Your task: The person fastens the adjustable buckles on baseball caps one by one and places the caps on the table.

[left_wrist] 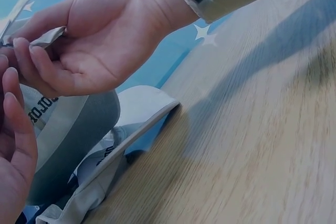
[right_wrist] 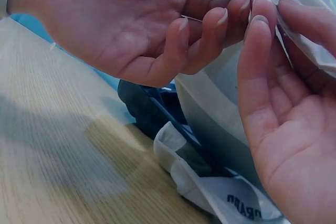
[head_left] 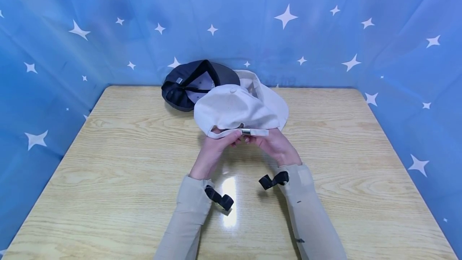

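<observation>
Head view: just in front and right of the dark navy fabric cap [head_left: 195, 84], the left hand [head_left: 214, 148] and right hand [head_left: 276, 146] pinch the white cloth cap [head_left: 232, 107] by its narrow white strap [head_left: 260, 133], which uneven tugging could slide from its silver metal buckle [head_left: 246, 131]

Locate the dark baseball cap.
In the head view, the dark baseball cap lies left of centre, far back on the wooden table, behind and left of the held white cap.
</observation>
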{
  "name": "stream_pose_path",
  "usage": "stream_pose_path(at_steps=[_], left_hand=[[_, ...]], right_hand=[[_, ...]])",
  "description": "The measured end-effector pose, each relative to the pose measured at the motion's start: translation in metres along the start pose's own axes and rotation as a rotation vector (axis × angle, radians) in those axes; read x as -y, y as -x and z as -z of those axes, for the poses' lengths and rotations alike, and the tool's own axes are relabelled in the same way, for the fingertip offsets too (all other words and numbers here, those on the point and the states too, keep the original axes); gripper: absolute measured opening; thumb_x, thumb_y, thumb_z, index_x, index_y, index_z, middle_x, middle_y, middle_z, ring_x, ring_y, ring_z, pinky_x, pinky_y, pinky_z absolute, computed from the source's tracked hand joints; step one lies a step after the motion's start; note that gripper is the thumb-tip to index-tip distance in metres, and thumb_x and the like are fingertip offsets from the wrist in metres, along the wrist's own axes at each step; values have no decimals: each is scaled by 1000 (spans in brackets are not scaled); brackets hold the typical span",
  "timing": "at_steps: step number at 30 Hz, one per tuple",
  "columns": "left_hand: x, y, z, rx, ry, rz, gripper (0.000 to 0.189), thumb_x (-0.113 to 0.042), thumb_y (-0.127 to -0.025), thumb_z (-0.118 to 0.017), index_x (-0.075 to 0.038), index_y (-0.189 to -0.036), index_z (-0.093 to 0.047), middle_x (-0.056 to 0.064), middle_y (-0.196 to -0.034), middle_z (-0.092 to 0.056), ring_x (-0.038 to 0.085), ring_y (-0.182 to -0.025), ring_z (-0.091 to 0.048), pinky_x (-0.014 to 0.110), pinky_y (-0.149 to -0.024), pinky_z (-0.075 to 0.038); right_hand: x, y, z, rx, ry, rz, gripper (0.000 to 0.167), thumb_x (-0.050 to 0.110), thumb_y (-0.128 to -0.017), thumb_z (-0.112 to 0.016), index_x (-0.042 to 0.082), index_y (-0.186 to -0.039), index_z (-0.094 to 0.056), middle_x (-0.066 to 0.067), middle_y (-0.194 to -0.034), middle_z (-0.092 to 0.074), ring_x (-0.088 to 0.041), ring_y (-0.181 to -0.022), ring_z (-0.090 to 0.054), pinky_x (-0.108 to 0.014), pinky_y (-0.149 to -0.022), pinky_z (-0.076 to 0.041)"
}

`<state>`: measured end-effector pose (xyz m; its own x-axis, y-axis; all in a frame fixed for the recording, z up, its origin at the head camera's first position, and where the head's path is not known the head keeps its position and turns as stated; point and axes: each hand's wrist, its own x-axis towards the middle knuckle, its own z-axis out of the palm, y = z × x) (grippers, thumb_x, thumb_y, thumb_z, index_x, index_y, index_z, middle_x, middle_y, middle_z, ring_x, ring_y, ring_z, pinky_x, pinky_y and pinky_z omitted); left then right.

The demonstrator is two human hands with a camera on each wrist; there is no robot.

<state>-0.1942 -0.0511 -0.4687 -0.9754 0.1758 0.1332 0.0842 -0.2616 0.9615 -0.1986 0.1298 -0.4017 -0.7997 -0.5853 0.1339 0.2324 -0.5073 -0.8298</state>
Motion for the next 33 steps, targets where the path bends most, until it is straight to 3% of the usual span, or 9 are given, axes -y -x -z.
stream_pose_path(at_steps=[6, 17, 27, 33], left_hand=[[6, -3, 6, -29, 46, -15, 32, -25, -78, -69, -5, -102, -60, 19, -90, -62, 38, -81, -57, 39, -68, -48], [9, -5, 13, -41, 56, -24, 32, -23, -78, -69, -4, -101, -57, 19, -87, -62, 34, -77, -59, 38, -65, -48], [10, -6, 13, -49, 58, -25, 31, -23, -78, -70, -4, -99, -59, 19, -88, -62, 34, -77, -59, 37, -66, -48], [9, -5, 12, -49, 24, -10, 32, -27, -78, -69, -7, -101, -58, 15, -91, -62, 30, -79, -59, 36, -67, -48]], right_hand=[[1, 1, 1, 12, -20, 10, 17, 9, -79, -67, 1, -93, -64, -12, -92, -63, -19, -73, -59, -27, -69, -50], [4, 0, 1, -7, -58, 7, 20, 11, -78, -69, 3, -93, -60, -10, -92, -62, -18, -71, -58, -24, -64, -49], [3, 0, 2, 33, -50, 27, 16, 9, -81, -65, 3, -95, -60, -9, -91, -61, -18, -73, -59, -25, -66, -49], [3, 1, 2, 16, -55, 19, 13, 7, -81, -64, 2, -93, -61, -11, -90, -61, -19, -73, -59, -26, -67, -49]])
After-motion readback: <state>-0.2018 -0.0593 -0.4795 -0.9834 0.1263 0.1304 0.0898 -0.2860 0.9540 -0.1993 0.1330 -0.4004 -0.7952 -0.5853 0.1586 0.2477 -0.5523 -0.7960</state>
